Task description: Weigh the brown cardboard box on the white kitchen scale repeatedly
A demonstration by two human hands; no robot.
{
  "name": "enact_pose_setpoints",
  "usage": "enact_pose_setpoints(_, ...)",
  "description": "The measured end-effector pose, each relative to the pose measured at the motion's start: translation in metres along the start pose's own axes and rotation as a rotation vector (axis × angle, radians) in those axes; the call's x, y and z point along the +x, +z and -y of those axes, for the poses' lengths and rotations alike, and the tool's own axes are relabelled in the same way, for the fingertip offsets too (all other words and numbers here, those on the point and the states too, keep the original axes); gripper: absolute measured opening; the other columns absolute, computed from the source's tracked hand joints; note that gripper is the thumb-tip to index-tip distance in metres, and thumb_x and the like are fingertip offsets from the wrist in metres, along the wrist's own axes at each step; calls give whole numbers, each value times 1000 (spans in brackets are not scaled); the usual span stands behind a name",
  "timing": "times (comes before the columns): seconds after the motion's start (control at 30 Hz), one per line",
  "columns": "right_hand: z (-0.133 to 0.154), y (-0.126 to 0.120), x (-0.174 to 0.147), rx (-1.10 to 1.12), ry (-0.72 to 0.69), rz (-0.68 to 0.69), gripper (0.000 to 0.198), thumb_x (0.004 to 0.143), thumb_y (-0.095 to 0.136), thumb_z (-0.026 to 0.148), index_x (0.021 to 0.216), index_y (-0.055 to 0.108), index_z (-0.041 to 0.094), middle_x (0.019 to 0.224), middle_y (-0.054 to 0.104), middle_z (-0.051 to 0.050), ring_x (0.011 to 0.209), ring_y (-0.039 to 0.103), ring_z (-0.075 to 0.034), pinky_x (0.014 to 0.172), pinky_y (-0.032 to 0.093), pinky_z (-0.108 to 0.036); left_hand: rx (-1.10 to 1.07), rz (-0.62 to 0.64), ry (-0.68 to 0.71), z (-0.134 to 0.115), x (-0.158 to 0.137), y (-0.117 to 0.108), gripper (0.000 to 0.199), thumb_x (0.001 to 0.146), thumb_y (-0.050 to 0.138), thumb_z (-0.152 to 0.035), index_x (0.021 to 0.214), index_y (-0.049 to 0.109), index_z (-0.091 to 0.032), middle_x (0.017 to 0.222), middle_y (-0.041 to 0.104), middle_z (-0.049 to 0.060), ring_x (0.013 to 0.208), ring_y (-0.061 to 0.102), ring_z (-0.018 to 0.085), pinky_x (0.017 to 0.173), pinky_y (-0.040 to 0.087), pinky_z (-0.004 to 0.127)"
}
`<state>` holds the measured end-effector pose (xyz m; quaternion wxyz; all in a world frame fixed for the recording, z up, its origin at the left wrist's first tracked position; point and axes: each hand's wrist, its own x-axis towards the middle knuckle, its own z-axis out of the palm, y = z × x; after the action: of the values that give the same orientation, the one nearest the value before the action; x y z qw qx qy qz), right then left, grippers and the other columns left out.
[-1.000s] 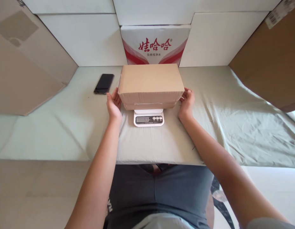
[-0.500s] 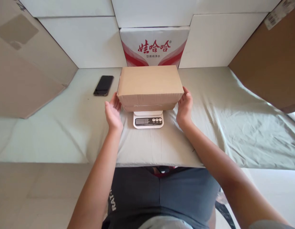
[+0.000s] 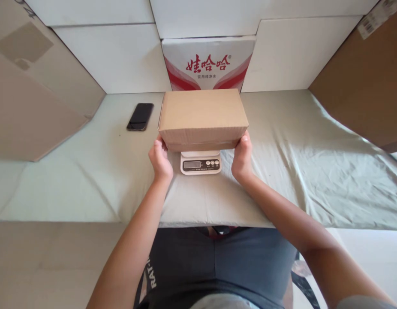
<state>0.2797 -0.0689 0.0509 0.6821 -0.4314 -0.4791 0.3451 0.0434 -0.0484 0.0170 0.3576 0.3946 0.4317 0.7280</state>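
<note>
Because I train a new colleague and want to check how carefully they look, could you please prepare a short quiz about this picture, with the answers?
1. True or false: the left hand and the right hand are at opposite sides of the cardboard box.
2. Multiple choice: where does the phone lie?
A) on top of the box
B) to the left of the box
C) to the right of the box
3. Fill the gap: below the box's near edge shows a white digital ____ with three buttons.

Key: 1. True; 2. B; 3. scale
</note>
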Motion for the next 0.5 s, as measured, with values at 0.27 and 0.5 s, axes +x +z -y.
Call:
enact_pose_setpoints(0.27, 13, 6, 16, 41, -7, 40, 59, 101, 49, 78, 137, 75, 39, 152, 75, -6, 165, 55, -33, 142, 48, -53, -29, 155, 28, -27, 6, 9, 96, 90, 68, -101, 138, 86, -21, 151, 81, 19, 168, 58, 41, 134, 55, 50)
enact_pose_setpoints(0.5, 14, 11, 78, 51, -153, 60, 61, 99, 52, 83, 133, 75, 39, 147, 76, -5, 173, 48, -35, 146, 44, -57, -93, 306, 5, -42, 64, 20, 78, 96, 72, -93, 129, 87, -24, 157, 78, 16, 172, 53, 42, 143, 43, 59)
